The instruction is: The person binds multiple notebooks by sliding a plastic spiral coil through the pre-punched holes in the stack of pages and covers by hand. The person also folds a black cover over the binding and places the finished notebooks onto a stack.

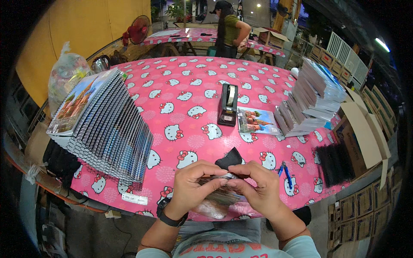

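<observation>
My left hand and my right hand meet at the near edge of the pink patterned table. Together they pinch a small flat item in clear plastic wrap, fingertips touching on its top edge. A black piece sticks up just behind my fingers. What the wrapped item is cannot be made out. A dark watch sits on my left wrist.
A slanted stack of spiral notebooks fills the left. A black tape dispenser and a single notebook lie mid-table. More notebook stacks rise right, beside an open cardboard box. Blue pliers lie near my right hand. A person stands at the far table.
</observation>
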The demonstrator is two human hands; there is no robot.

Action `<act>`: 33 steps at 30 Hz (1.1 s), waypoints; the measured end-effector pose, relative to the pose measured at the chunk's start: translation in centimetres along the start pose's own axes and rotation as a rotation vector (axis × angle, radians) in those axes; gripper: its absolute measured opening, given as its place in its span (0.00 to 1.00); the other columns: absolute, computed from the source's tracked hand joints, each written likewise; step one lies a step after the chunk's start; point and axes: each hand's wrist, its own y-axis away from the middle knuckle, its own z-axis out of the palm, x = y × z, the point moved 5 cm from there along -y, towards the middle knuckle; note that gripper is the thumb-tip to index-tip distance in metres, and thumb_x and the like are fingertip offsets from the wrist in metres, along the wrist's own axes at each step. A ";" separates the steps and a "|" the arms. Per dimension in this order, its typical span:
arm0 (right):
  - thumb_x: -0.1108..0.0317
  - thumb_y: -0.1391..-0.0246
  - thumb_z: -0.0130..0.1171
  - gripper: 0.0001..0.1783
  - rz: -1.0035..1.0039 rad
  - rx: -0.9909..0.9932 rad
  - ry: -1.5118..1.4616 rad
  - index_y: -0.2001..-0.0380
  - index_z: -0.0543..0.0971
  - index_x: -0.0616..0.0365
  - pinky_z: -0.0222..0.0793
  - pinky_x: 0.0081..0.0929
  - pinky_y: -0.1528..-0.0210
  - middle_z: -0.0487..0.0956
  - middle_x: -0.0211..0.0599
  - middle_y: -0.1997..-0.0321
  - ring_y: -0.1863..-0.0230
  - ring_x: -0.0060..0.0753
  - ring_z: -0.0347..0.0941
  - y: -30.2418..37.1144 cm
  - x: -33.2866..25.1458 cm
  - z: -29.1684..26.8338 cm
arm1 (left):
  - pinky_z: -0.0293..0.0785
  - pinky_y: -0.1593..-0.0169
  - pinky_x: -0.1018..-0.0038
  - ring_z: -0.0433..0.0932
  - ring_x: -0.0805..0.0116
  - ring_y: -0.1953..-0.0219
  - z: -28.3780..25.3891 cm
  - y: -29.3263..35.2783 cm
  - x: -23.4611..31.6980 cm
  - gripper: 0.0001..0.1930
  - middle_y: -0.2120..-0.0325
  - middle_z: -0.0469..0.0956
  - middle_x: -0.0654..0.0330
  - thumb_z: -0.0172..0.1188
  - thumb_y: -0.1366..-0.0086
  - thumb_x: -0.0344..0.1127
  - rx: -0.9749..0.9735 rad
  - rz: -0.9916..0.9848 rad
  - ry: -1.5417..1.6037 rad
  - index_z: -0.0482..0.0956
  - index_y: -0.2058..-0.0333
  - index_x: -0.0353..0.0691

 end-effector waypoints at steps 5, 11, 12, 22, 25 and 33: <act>0.72 0.58 0.65 0.12 -0.095 0.024 -0.001 0.68 0.76 0.60 0.66 0.28 0.69 0.76 0.39 0.70 0.69 0.37 0.71 0.0 -0.1 0.4 | 0.73 0.65 0.78 0.77 0.71 0.68 -0.1 0.2 -0.3 0.10 0.70 0.77 0.55 0.63 0.54 0.17 0.006 0.030 0.004 0.78 0.70 0.33; 0.69 0.58 0.64 0.12 -0.159 -0.043 0.147 0.73 0.72 0.60 0.61 0.31 0.71 0.70 0.38 0.75 0.73 0.40 0.65 -0.5 -0.8 0.6 | 0.74 0.63 0.78 0.78 0.70 0.66 0.0 0.8 0.1 0.08 0.70 0.78 0.56 0.62 0.52 0.17 0.033 0.106 -0.006 0.77 0.72 0.34; 0.69 0.58 0.64 0.11 -0.186 -0.050 0.190 0.73 0.72 0.60 0.62 0.31 0.71 0.70 0.38 0.75 0.73 0.41 0.65 -0.7 -1.1 0.6 | 0.74 0.63 0.77 0.78 0.69 0.66 0.0 0.9 0.2 0.08 0.71 0.78 0.55 0.62 0.53 0.17 0.062 0.081 -0.004 0.76 0.72 0.34; 0.78 0.56 0.56 0.06 -0.236 -0.029 0.343 0.71 0.74 0.62 0.63 0.33 0.69 0.73 0.43 0.73 0.71 0.44 0.67 -0.4 -1.8 1.1 | 0.70 0.63 0.76 0.73 0.74 0.67 0.4 0.9 -0.3 0.13 0.69 0.74 0.60 0.63 0.46 0.29 0.125 0.085 -0.165 0.72 0.62 0.37; 0.75 0.52 0.55 0.03 -0.199 0.078 0.215 0.73 0.74 0.62 0.63 0.29 0.67 0.73 0.40 0.73 0.71 0.36 0.68 -1.1 -2.5 -0.4 | 0.67 0.52 0.73 0.71 0.73 0.58 -1.4 1.3 1.8 0.18 0.62 0.73 0.59 0.62 0.45 0.28 0.367 0.193 -0.307 0.69 0.57 0.36; 0.61 0.44 0.52 0.18 -0.296 0.383 -0.736 0.57 0.70 0.65 0.64 0.25 0.55 0.72 0.38 0.57 0.56 0.27 0.68 -6.0 -5.5 -3.5 | 0.69 0.53 0.71 0.72 0.64 0.56 -6.7 4.2 6.4 0.26 0.57 0.72 0.52 0.53 0.37 0.40 0.532 0.141 -0.531 0.61 0.46 0.26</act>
